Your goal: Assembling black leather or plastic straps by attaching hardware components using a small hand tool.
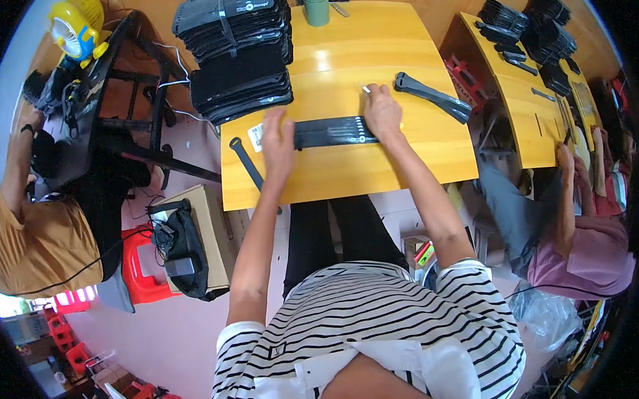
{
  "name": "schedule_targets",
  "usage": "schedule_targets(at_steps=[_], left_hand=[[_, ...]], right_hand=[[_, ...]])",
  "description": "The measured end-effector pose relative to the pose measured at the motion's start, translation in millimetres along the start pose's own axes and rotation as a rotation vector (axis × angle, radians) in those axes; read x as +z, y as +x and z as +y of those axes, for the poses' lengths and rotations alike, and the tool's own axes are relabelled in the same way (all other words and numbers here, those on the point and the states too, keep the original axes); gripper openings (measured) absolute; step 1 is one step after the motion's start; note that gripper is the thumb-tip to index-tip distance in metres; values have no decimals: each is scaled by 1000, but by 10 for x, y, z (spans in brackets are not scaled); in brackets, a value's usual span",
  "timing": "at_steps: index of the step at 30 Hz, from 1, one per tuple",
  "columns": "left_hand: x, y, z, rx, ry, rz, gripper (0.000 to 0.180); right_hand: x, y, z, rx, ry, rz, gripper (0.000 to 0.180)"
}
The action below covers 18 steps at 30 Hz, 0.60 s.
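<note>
Black strip (333,131) lies flat across the near part of the yellow table (383,56), long axis running from 9 to 3 o'clock, just in front of the person in the striped shirt.

Head view: the left hand (278,137) presses palm-down on the strip's 9 o'clock end, fingers spread flat rather than curled, beside a small white label (255,135). The right hand (382,111) rests on the strip's 3 o'clock end, fingers bent loosely over its edge; whether they pinch anything cannot be told, though a small pale piece (366,89) shows at the fingertips. At 1 o'clock from the right hand lies a black forked tool (432,96), apart from the strip. At 8 o'clock from the left hand a thin black strap (245,161) hangs toward the table's near edge. At 11 o'clock stands a tall stack of black pieces (239,46), and behind it, at 12 o'clock, a green cup (316,4). At 3 o'clock a second yellow table (523,101) carries more black pieces, with another person in a pink top (581,257) seated by it. At 9 o'clock a person in an orange shirt (36,244) sits near a yellow fan (76,23). A cardboard box (204,230) stands on the floor at 8 o'clock.
</note>
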<state>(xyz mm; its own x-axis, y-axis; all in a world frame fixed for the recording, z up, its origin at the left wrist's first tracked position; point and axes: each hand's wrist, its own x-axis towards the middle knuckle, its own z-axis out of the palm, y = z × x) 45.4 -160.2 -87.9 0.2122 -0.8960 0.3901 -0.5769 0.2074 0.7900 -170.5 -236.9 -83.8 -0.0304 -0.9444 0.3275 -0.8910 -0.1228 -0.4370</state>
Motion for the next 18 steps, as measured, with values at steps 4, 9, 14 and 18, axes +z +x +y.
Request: schedule_targets(at_steps=[4, 9, 14, 18], left_hand=[[-716, -385, 189, -276, 161, 149, 23], [-850, -868, 453, -480, 662, -12, 43], [-736, -1053, 145, -447, 676, 96, 49], [-884, -1090, 174, -796, -39, 75, 36]], right_hand=[[-566, -349, 39, -73, 164, 57, 16], [-694, -1218, 31, -164, 346, -71, 12], [-696, -1726, -271, -194, 584, -150, 7], [-709, -1937, -366, -203, 624, -218, 9]])
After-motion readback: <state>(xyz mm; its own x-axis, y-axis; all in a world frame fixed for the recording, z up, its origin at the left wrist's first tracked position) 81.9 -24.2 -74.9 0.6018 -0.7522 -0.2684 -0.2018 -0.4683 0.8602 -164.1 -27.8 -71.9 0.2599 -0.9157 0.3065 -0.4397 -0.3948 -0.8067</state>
